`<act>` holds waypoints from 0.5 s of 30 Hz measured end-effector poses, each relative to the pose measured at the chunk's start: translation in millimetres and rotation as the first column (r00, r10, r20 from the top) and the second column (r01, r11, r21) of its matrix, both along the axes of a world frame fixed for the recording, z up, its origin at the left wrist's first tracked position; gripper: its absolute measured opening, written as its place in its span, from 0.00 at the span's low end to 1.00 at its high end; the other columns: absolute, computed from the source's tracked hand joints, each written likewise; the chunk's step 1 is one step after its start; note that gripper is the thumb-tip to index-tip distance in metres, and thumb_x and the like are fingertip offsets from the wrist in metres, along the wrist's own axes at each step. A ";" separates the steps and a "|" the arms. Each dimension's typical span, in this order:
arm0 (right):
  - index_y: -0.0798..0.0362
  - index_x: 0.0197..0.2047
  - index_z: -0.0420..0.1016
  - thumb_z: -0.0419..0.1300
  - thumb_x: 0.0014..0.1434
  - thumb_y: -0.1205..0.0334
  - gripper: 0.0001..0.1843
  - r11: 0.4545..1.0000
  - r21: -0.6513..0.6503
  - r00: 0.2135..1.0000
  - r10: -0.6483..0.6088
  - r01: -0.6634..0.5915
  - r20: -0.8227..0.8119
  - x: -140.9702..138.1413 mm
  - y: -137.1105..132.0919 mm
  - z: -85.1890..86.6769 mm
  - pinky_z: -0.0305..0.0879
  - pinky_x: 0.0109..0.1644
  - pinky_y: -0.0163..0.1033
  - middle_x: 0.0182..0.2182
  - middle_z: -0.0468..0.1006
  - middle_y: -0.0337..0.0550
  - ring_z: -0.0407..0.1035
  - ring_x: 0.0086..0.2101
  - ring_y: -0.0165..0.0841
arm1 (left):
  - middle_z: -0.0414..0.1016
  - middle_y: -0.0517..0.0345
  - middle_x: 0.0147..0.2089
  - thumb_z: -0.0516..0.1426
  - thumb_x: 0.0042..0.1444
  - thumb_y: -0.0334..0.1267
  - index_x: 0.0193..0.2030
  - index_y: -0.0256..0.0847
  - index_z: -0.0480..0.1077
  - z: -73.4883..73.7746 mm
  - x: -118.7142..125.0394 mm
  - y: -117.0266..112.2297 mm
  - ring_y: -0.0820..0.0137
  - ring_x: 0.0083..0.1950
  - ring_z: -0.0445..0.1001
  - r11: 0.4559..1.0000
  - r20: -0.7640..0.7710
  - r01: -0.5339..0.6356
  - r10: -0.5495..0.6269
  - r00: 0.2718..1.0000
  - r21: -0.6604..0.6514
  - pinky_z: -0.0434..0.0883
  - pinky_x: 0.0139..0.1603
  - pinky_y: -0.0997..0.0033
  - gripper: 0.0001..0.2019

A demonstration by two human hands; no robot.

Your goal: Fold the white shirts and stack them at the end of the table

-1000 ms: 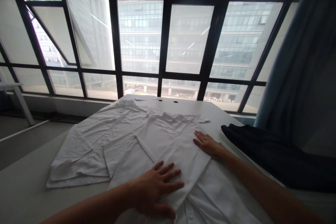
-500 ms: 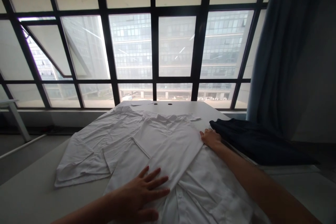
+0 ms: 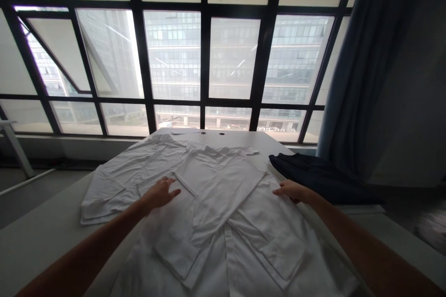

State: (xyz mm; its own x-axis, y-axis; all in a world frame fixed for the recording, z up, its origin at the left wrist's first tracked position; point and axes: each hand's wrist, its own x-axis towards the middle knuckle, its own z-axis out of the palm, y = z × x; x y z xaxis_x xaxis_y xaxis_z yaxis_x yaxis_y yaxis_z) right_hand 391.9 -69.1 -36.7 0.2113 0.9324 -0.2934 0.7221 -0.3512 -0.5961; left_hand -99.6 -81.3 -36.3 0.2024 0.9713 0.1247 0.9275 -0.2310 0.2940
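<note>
A white button-up shirt [image 3: 223,181] lies face up in front of me, its sleeves folded in over the front and its collar toward the window. At its left edge is my left hand [image 3: 160,194], thumb and fingers apart, touching or just above the cloth. My right hand [image 3: 291,190] is at the shirt's right side, fingers curled and thumb pressed in on the cloth edge; the fingertips are partly hidden. Another white shirt [image 3: 118,185] is spread flat to the left, partly beside and under the nearer one.
Both shirts lie on a white table [image 3: 45,213]. Dark navy folded cloth [image 3: 313,176] rests at its right side. Beyond stand large black-framed windows [image 3: 205,55], one pane tilted open at left. A blue curtain [image 3: 351,102] hangs at right.
My left hand has moved from the shirt's front to its left edge. My right hand has come slightly nearer and curled. The sleeve ends now lie angled down across the shirt's front.
</note>
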 end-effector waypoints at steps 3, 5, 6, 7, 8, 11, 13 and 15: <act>0.57 0.42 0.75 0.68 0.44 0.59 0.20 0.998 -0.032 0.998 0.045 -0.047 -0.044 -5.8 -30.1 7.7 0.65 0.27 0.34 0.36 0.77 0.49 0.72 0.31 0.35 | 0.67 0.33 0.61 0.57 0.55 0.47 0.59 0.27 0.66 3.5 -19.7 -3.3 0.50 0.65 0.65 0.980 -0.194 -0.189 0.174 0.965 -0.058 0.63 0.63 0.57 0.30; 0.57 0.47 0.74 0.66 0.45 0.60 0.24 0.997 -0.035 0.992 0.065 -0.070 -0.105 -9.1 -46.2 11.7 0.67 0.28 0.34 0.38 0.77 0.50 0.74 0.33 0.36 | 0.72 0.36 0.56 0.58 0.53 0.47 0.54 0.30 0.69 6.8 -26.9 -12.8 0.53 0.60 0.70 0.967 -0.213 -0.210 0.177 0.961 -0.145 0.67 0.58 0.62 0.26; 0.56 0.49 0.73 0.66 0.45 0.61 0.26 0.996 -0.038 0.988 0.074 -0.080 -0.137 -10.3 -53.1 13.4 0.67 0.29 0.34 0.39 0.77 0.50 0.74 0.34 0.37 | 0.75 0.39 0.52 0.59 0.52 0.46 0.51 0.31 0.70 8.4 -28.7 -18.1 0.55 0.56 0.73 0.956 -0.192 -0.214 0.175 0.966 -0.200 0.70 0.53 0.64 0.24; 0.56 0.51 0.72 0.66 0.45 0.61 0.28 0.995 -0.040 0.983 0.080 -0.088 -0.164 -11.2 -59.2 15.0 0.68 0.29 0.34 0.39 0.78 0.51 0.75 0.34 0.37 | 0.77 0.42 0.47 0.59 0.52 0.46 0.48 0.33 0.71 9.9 -29.7 -23.4 0.57 0.50 0.76 0.943 -0.162 -0.215 0.177 0.971 -0.253 0.72 0.46 0.66 0.21; 0.56 0.53 0.71 0.65 0.45 0.61 0.30 0.995 -0.042 0.979 0.085 -0.095 -0.183 -11.8 -64.5 16.7 0.68 0.29 0.35 0.40 0.78 0.51 0.75 0.34 0.38 | 0.78 0.45 0.41 0.59 0.51 0.46 0.45 0.34 0.71 11.2 -30.0 -28.4 0.60 0.43 0.78 0.928 -0.135 -0.218 0.185 0.973 -0.302 0.73 0.39 0.68 0.19; 0.56 0.56 0.70 0.65 0.45 0.60 0.32 0.994 -0.030 0.973 0.098 -0.107 -0.210 -12.8 -76.3 21.7 0.68 0.27 0.35 0.39 0.79 0.52 0.75 0.34 0.40 | 0.72 0.56 0.23 0.60 0.49 0.48 0.34 0.37 0.69 16.3 -30.6 -41.0 0.68 0.25 0.71 0.871 -0.111 -0.190 0.157 0.981 -0.452 0.65 0.23 0.74 0.15; 0.56 0.56 0.71 0.65 0.45 0.60 0.32 0.994 -0.011 0.969 0.106 -0.112 -0.224 -14.3 -80.7 24.9 0.67 0.27 0.34 0.39 0.79 0.52 0.75 0.34 0.40 | 0.66 0.60 0.18 0.61 0.46 0.51 0.26 0.38 0.66 22.5 -32.1 -47.5 0.72 0.20 0.65 0.815 -0.105 -0.135 0.091 0.990 -0.564 0.61 0.20 0.76 0.17; 0.56 0.55 0.72 0.65 0.45 0.61 0.32 0.992 0.023 0.958 0.124 -0.122 -0.257 -16.9 -82.7 27.6 0.67 0.27 0.33 0.39 0.80 0.51 0.76 0.33 0.39 | 0.64 0.60 0.16 0.61 0.44 0.55 0.23 0.39 0.63 32.1 -33.2 -52.6 0.74 0.18 0.62 0.766 -0.064 -0.073 0.041 0.997 -0.639 0.60 0.19 0.76 0.20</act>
